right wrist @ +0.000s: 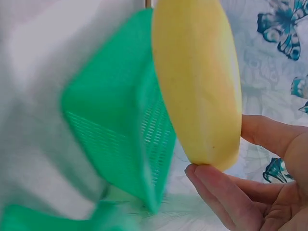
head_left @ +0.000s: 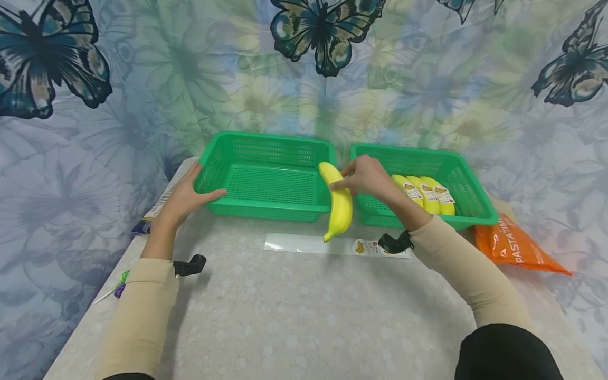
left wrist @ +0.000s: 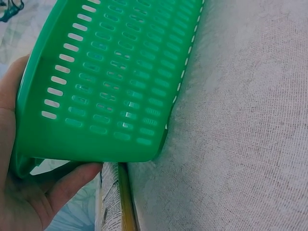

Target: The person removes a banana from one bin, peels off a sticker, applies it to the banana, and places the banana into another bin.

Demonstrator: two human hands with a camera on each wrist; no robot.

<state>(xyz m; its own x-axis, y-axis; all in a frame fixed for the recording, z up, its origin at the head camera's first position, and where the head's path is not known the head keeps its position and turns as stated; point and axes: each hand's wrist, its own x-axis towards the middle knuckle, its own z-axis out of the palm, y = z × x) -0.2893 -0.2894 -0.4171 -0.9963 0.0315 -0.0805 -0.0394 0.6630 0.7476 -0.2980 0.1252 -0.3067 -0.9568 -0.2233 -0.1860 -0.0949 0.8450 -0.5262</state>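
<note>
My right hand (head_left: 363, 177) pinches the upper end of a bare yellow banana (head_left: 338, 203) and holds it in the air between two green baskets; the banana (right wrist: 199, 82) fills the right wrist view, with fingertips (right wrist: 211, 180) under its end. My left hand (head_left: 190, 192) grips the near left corner of the left green basket (head_left: 268, 174), which holds nothing. The thumb (left wrist: 72, 180) lies under the basket's wall (left wrist: 110, 82). The right green basket (head_left: 456, 171) holds three wrapped, labelled bananas (head_left: 427, 192).
A flat clear wrapper with a banana label (head_left: 334, 245) lies on the pale table in front of the baskets. An orange packet (head_left: 515, 245) sits at the right edge. Newspaper (head_left: 157, 208) lies at the table's left edge. A butterfly cloth hangs behind.
</note>
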